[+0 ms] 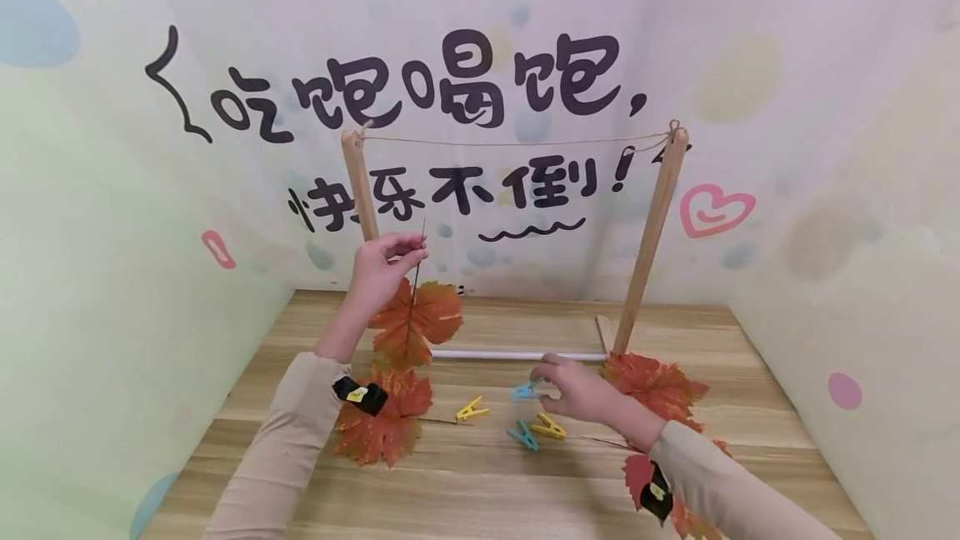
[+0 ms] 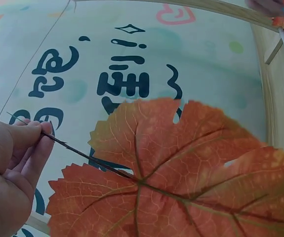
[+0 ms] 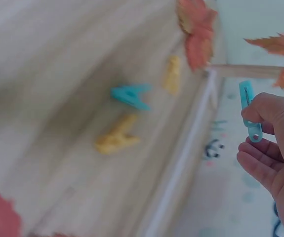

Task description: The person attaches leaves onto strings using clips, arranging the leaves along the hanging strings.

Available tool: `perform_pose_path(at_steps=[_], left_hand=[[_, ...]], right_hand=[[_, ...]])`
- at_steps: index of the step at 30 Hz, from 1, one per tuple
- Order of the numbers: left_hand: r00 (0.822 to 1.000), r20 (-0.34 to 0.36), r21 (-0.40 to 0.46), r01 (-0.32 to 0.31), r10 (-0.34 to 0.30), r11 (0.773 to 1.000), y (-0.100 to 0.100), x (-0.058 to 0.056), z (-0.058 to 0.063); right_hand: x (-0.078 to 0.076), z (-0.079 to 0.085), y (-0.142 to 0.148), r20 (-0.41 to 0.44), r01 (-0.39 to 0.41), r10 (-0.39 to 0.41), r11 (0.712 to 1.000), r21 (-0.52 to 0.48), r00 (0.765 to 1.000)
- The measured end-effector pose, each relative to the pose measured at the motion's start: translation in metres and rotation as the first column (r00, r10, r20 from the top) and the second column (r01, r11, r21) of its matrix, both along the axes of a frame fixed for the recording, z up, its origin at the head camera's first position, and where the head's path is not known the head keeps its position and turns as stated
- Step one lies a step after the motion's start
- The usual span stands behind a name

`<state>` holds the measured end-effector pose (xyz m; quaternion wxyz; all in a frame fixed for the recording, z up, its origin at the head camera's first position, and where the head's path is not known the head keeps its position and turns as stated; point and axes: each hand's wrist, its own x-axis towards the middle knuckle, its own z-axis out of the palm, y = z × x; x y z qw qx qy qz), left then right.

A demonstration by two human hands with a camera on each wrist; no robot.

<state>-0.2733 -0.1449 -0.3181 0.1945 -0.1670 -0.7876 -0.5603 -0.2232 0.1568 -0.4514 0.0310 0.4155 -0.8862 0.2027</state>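
Observation:
My left hand [image 1: 385,272] pinches the thin dark stem of an artificial orange-red leaf [image 2: 191,173] between thumb and fingers. The leaf hangs below that hand, close to the left post of the wooden frame. My right hand [image 1: 577,390] holds a light blue clothespin [image 3: 250,111] by thumb and finger, over the middle of the table. Just below it lie another blue clothespin [image 1: 522,436] and a yellow clothespin [image 1: 550,426]. Farther left, a second yellow clothespin [image 1: 472,410] rests by the stem of a leaf [image 1: 390,427] on the table.
A thin string [image 1: 487,142] runs between the tops of the left post [image 1: 360,182] and right post [image 1: 651,240]. A white rod [image 1: 517,354] joins their bases. More leaves [image 1: 656,390] lie at the right, partly under my right forearm. Behind stands a printed backdrop.

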Motion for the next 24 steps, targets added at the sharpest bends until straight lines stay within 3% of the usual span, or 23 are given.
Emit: perform_pose_path(at_steps=[9,18,24], left_hand=[[1.0,0.01,-0.049,0.019,-0.019,0.999,0.003,-0.004,0.015],[1.0,0.017,-0.061,0.024,-0.023,0.998,0.013,0.018,0.047],[1.0,-0.002,-0.043,0.011,-0.011,0.999,0.016,0.018,0.056]], right_hand=[[-0.017,0.053,0.001,-0.043,0.049,-0.049,0.999,0.01,0.998],[-0.027,0.088,0.0,-0.194,0.049,-0.046,0.999,0.011,0.98],[-0.033,0.105,-0.002,-0.229,0.03,-0.03,1.0,-0.004,0.973]])
